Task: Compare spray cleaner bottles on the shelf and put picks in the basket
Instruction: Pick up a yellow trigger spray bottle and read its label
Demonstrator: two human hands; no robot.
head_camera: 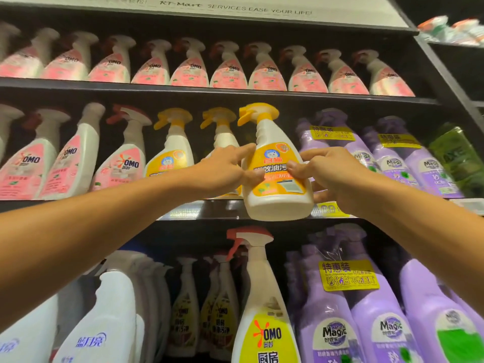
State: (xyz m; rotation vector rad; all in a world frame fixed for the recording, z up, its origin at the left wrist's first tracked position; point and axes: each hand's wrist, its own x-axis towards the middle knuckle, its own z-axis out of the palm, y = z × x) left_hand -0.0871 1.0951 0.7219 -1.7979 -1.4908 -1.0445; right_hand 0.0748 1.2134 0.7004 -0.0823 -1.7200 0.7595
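Forearms foremost | both hands grip orange-label bottle (275,163) | purple bottles (387,163) right

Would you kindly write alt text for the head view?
Both hands, left hand and right hand, hold a white spray bottle with an orange label before store shelves of pink, purple and yellow cleaner bottles.
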